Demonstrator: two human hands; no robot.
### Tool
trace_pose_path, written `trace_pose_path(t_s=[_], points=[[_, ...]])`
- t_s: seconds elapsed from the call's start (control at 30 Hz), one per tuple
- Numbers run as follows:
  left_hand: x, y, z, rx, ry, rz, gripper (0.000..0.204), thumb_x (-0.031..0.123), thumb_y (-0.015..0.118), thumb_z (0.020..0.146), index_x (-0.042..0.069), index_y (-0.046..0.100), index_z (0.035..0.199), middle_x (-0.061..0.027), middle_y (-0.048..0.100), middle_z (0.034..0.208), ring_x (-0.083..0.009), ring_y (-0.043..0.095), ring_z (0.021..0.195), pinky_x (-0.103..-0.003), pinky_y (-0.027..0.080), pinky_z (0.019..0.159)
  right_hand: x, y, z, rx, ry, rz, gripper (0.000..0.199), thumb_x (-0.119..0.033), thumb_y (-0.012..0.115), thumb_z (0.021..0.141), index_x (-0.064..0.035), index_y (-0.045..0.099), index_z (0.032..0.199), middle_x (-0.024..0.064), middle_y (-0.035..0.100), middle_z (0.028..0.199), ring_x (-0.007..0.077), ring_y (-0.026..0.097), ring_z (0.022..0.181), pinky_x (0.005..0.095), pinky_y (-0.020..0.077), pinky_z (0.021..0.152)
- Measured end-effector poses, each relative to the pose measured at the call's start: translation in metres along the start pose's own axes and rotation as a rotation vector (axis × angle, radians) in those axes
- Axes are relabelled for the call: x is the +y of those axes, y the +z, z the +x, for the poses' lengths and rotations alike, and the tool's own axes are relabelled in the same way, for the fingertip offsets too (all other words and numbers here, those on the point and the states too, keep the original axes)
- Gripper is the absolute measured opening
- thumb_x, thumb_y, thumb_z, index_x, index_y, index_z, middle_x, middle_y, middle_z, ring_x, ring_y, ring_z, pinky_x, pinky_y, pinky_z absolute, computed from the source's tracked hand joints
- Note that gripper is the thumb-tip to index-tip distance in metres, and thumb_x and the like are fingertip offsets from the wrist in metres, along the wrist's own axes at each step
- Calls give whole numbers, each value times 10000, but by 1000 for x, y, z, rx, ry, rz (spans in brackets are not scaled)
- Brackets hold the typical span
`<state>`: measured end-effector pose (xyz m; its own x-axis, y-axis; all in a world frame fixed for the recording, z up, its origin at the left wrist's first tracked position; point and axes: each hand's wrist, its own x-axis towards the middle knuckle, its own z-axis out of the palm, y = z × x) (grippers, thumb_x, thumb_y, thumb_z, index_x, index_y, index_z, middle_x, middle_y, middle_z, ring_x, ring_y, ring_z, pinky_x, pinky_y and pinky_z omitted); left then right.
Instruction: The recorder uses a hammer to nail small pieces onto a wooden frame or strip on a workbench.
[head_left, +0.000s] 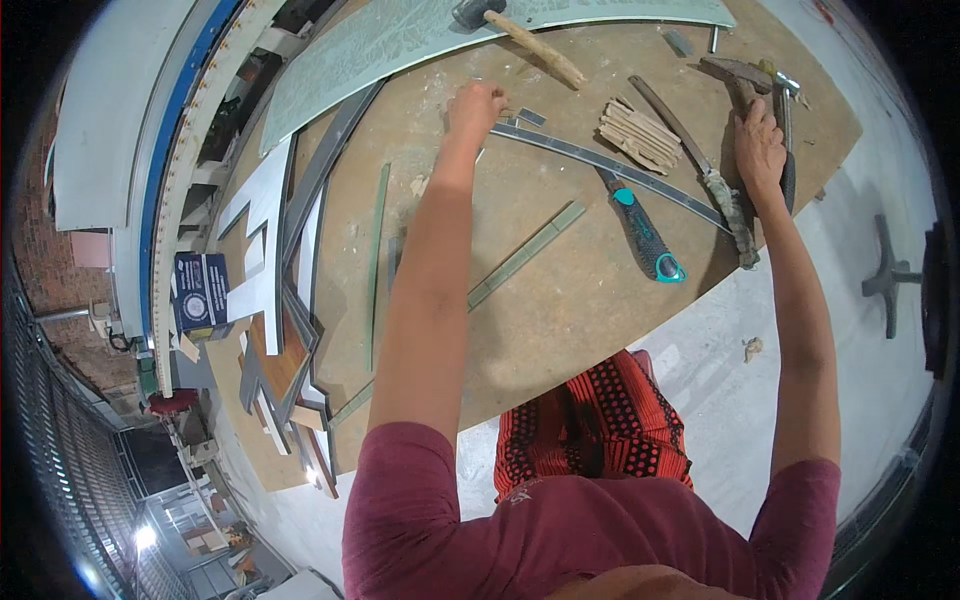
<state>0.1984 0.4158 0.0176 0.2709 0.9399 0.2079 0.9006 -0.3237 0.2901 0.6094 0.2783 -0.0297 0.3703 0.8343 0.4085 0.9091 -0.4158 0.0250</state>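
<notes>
Hammer (733, 70) lies at the bench's (570, 320) far right, right hand (761, 150) over its handle; grip undetermined. Left hand (477, 104) is curled near the metal strip (610, 169), contents hidden. Advisable: lift clear of the black-handled tool (788, 172).

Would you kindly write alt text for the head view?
A person's right hand rests on a hammer; the left hand is near one end of a gray strip on a tan worktable, where a mallet and wooden sticks lie.

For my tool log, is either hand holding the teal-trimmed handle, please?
No, the teal-trimmed handle lies on the table, apart from the left hand and right hand.
</notes>
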Motion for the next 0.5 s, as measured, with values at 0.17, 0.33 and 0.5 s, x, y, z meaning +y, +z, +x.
trace_pose_path(t_s=[0.17,0.33,0.5], points=[[-11,5,9,-87,84,98,155,186,645,791,72,689,886,-170,674,896,-352,639,881,-442,504,777,-2,-3,-4,2,4,47,416,-322,561,893,-60,433,1190,160,584,979,346,633,871,442,556,636],[-38,3,11,63,-147,-222,215,191,642,781,42,664,935,-190,671,923,-351,637,896,-407,504,794,-4,-6,-3,-9,8,66,422,-307,574,887,-57,430,1196,163,583,979,350,632,871,443,554,649],[-19,2,5,-26,-138,-300,236,207,654,758,29,666,911,-180,674,950,-338,640,899,-384,503,801,-2,-8,-4,27,7,80,400,-302,591,878,-54,438,1152,155,580,956,348,630,854,442,554,650]])
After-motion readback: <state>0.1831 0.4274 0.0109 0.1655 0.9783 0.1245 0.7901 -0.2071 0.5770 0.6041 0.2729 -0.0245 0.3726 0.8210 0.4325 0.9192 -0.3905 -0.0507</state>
